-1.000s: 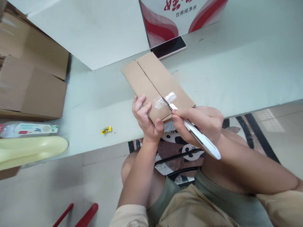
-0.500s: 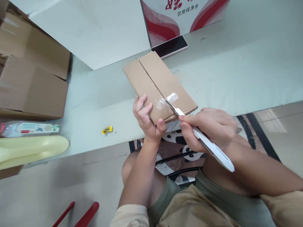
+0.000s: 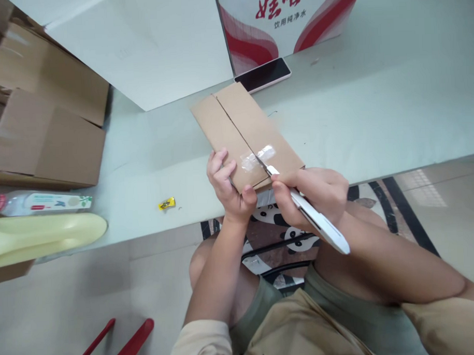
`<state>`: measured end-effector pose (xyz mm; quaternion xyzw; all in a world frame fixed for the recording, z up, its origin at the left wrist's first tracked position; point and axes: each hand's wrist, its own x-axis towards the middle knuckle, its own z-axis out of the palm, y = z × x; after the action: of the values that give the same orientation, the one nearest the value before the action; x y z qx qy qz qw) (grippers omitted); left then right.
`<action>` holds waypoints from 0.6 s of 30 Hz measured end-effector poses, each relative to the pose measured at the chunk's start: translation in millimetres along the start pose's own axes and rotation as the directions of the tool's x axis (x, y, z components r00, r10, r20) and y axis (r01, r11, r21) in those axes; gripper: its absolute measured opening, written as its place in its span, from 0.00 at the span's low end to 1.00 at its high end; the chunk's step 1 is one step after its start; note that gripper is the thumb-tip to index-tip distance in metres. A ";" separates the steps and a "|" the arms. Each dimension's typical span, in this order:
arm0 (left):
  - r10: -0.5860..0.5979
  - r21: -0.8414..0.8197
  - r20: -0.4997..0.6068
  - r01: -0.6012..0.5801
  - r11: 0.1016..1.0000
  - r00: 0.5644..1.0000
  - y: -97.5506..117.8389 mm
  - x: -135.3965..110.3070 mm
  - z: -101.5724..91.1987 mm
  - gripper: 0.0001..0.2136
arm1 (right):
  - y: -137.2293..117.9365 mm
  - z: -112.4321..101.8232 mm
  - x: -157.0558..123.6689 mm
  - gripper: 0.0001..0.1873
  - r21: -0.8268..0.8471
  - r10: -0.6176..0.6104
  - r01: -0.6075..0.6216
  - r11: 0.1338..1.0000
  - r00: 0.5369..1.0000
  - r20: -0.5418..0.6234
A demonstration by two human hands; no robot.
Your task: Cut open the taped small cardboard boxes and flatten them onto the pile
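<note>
A flat brown cardboard box (image 3: 243, 125) is tilted over the near part of the table, with a dark seam running down its face. Clear tape (image 3: 269, 152) crosses that seam near the box's lower end. My left hand (image 3: 230, 185) grips the box's lower left edge, fingers curled over the face and thumb at the bottom. A white utility knife (image 3: 320, 221) is held in my right hand (image 3: 315, 193). Its blade lies along the seam, the tip at the tape. Whether the blade has gone through the tape I cannot tell.
Behind the box a phone (image 3: 264, 75) lies against a white and red carton (image 3: 251, 37). Brown cardboard boxes (image 3: 60, 137), a plastic bottle (image 3: 47, 201) and a pale yellow object (image 3: 68, 232) are at the left. A small yellow packet (image 3: 167, 203) sits near the table's front edge.
My right hand and the utility knife have moved slightly left and up, the knife's handle closer to the box. My left hand keeps its hold on the cardboard box.
</note>
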<state>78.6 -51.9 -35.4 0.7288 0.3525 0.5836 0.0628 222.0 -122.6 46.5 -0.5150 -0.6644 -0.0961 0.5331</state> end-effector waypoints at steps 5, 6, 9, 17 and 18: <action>-0.021 -0.050 -0.007 0.021 0.999 1.000 -1.4 -2.4 0.6 0.20 | -1.0 1.8 2.4 0.11 -0.001 0.126 -0.126 0.992 0.992 0.031; -0.022 -0.053 -0.012 0.021 0.998 1.000 -1.7 -2.6 0.9 0.20 | -1.0 1.3 2.5 0.11 0.011 0.146 -0.147 0.989 0.988 0.047; -0.012 -0.030 -0.027 0.011 0.999 1.000 -2.4 -2.4 2.0 0.21 | 0.1 -2.3 1.9 0.07 0.055 0.133 -0.135 0.989 0.990 0.051; -0.005 -0.048 -0.034 0.004 0.999 0.999 -2.9 -1.1 3.7 0.20 | 4.0 -18.2 -3.2 0.05 0.113 0.065 -0.074 0.991 0.994 0.082; -0.006 -0.050 -0.036 0.004 0.999 0.999 -3.2 -1.1 4.0 0.20 | 4.4 -17.7 -3.6 0.05 0.111 0.068 -0.076 0.991 0.995 0.078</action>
<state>80.7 -48.9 -39.1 0.7154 0.3408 0.6052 0.0761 235.9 -134.6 49.0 -0.5107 -0.6692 -0.0197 0.5394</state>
